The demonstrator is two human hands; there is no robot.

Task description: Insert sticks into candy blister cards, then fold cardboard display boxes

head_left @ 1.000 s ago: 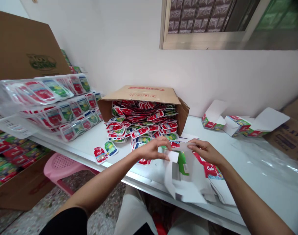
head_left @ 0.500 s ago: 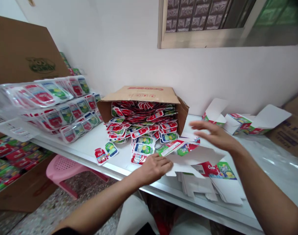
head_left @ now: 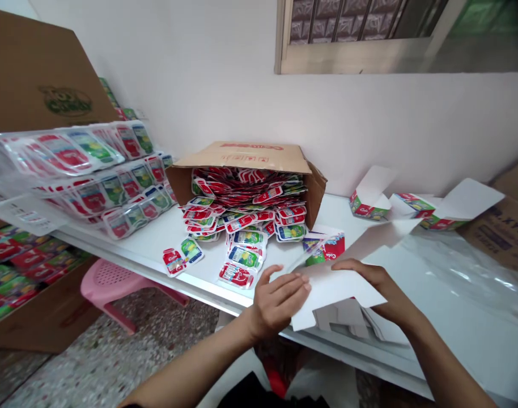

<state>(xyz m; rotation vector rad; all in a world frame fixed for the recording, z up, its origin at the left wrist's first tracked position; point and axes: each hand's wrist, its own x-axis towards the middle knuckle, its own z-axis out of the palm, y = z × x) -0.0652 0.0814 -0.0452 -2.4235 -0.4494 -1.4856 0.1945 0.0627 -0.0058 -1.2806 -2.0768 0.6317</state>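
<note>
Between my hands is a partly folded paper box (head_left: 333, 289), its plain white inside facing up. My left hand (head_left: 280, 300) is closed on its left edge, with the thumb raised. On the right side, my right hand (head_left: 376, 286) grips the box with fingers over the edge. Beneath it lies a stack of flat box blanks (head_left: 348, 318), partly covered. Just behind is a printed cola-and-lemon panel (head_left: 325, 249). Flat bottle-shaped packets (head_left: 246, 258) spill from an open brown carton (head_left: 250, 156) lying on its side.
Two loose packets (head_left: 174, 262) lie near the table's front edge. Opened printed boxes (head_left: 437, 218) stand at the back right beside clear plastic film (head_left: 467, 260). Bagged packet strips (head_left: 93, 192) are piled at left. A pink stool (head_left: 110, 277) stands below.
My right hand has come down from above the table onto the box's right side. The box has tilted and turned, now held in both hands. The view has shifted slightly.
</note>
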